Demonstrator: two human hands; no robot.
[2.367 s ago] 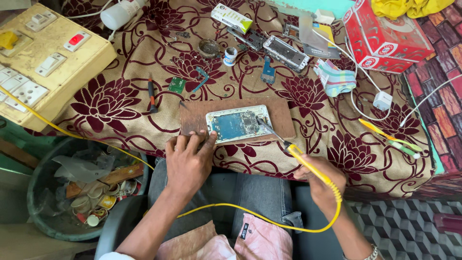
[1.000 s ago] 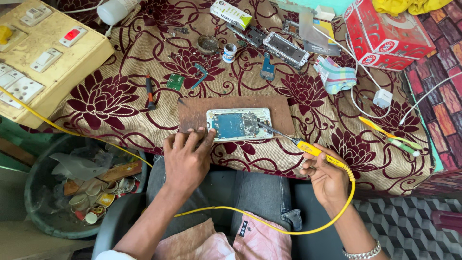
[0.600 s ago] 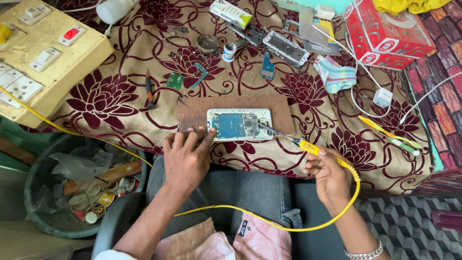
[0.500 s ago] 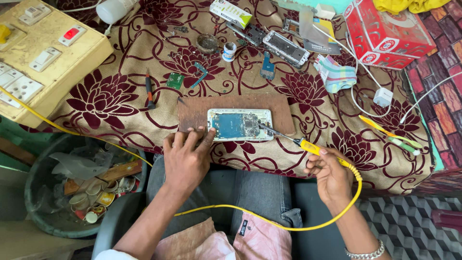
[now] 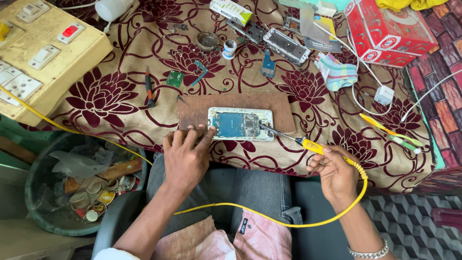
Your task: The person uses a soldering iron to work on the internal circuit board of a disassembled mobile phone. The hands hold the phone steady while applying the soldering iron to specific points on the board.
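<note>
Here, an opened phone (image 5: pixel 240 123) is seen lying flat on a brown board (image 5: pixel 192 107), near the front edge of the tabletop (image 5: pixel 120 120) with its flowered cloth. The left hand (image 5: pixel 185 156) is laid just left of the phone, fingers spread, fingertips (image 5: pixel 208 132) pressed at the phone's left end and the board's edge; its grip is apart, nothing clamped. The right hand (image 5: pixel 337 171) is found right of the phone and below it, past the tabletop's edge, grip closed around the yellow handle of a soldering iron (image 5: pixel 308 144). The iron's tip is set on the phone's right part. A yellow cable (image 5: pixel 269 216) is run from the iron across the lap. Left of the phone, a screwdriver (image 5: pixel 148 90) and a small green circuit board (image 5: pixel 174 78) are noted. Beyond the phone lies a second open phone frame (image 5: pixel 287 45); far left of the phone, a switchboard (image 5: pixel 43 53).
</note>
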